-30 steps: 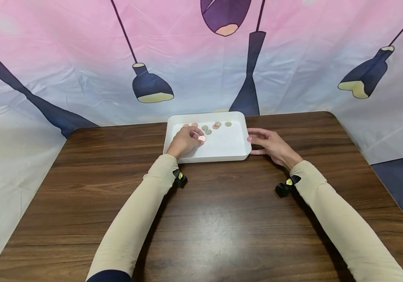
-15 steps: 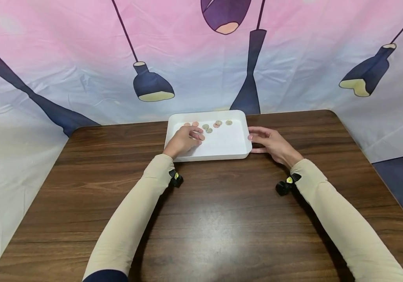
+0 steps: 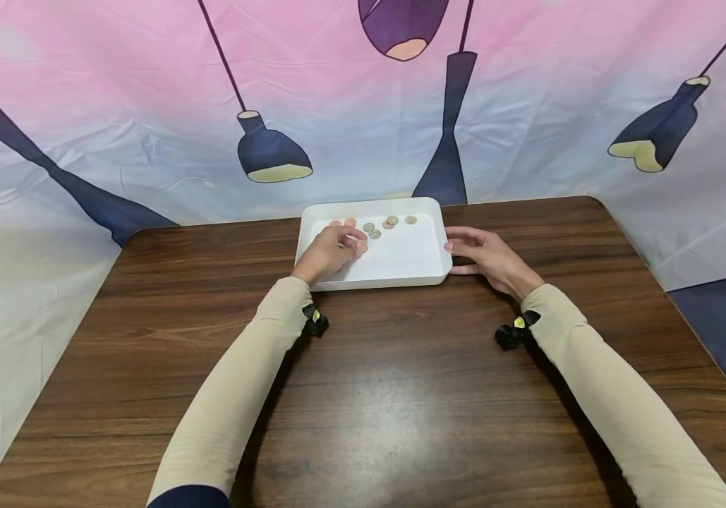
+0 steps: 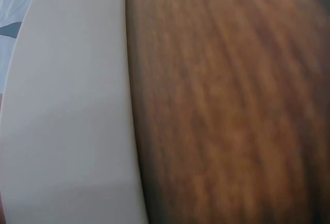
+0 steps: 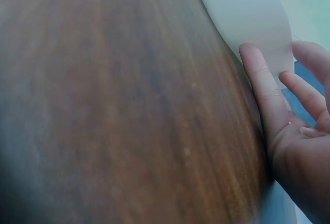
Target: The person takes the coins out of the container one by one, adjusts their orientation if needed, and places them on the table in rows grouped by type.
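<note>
1. A white tray (image 3: 401,264) is sitting at the far middle of the table (image 3: 363,395), just before the backdrop (image 3: 147,106). It is shallow and rectangular, with rounded corners, a low smooth wall and a plain white floor.

2. Several coins (image 3: 375,228) are lying in a loose row along the tray's far side. Some are looking copper-coloured and others paler and silvery or brassy; their faces are too small to read.

3. The left hand (image 3: 331,252) is reaching over the tray's near left corner, with its fingers curled down toward the floor. A copper coin (image 3: 362,246) is showing right at its fingertips, but I cannot tell whether the fingers are pinching it or only touching it.

4. The right hand (image 3: 486,258) is resting against the outside of the tray's right wall. Its fingers are lying loosely spread and only slightly bent, holding nothing. In the right wrist view the thumb (image 5: 263,92) is pressing flat along the white wall (image 5: 252,18) where it is meeting the table.

5. The left wrist view is showing only a blurred stretch of the tray's outer wall (image 4: 72,110) beside the brown wood grain (image 4: 227,110).

6. Both forearms are wearing beige sleeves (image 3: 242,395), and a small black camera (image 3: 507,334) is sitting at each wrist.
</note>
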